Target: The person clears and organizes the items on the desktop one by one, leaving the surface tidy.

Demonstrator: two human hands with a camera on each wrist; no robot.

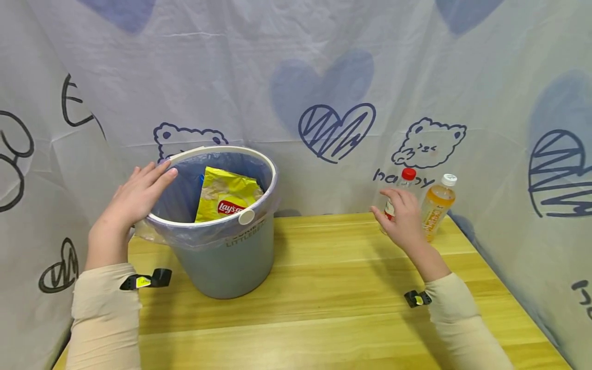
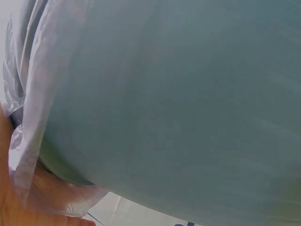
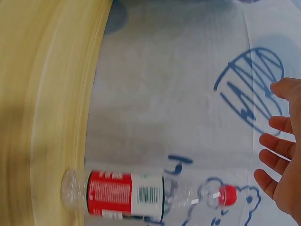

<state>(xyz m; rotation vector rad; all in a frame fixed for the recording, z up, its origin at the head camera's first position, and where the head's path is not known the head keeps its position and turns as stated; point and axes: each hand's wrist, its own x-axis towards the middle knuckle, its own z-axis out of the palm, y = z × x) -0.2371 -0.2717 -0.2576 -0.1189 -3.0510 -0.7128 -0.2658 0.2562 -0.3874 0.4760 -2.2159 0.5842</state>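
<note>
Where bin [image 1: 231, 257] reads LITTLEBOY, Lay's bag [image 1: 225, 198]

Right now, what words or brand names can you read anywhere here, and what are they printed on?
"Lay's": red logo on the yellow crisp bag inside the bin.
"LITTLEBE...": grey plastic bin's front wall, partly hidden; the line above is covered by the liner.
"ha..py": white printed backdrop cloth, partly hidden.
Labels on the red-capped clear bottle and orange drink bottle: too blurred.

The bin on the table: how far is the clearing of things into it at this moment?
Done: a yellow chip bag lies inside the bin. In hand: the left hand rests on its rim, and the right hand reaches, open, at the red-capped bottle. Left: that bottle and the orange drink bottle stand on the table.
</note>
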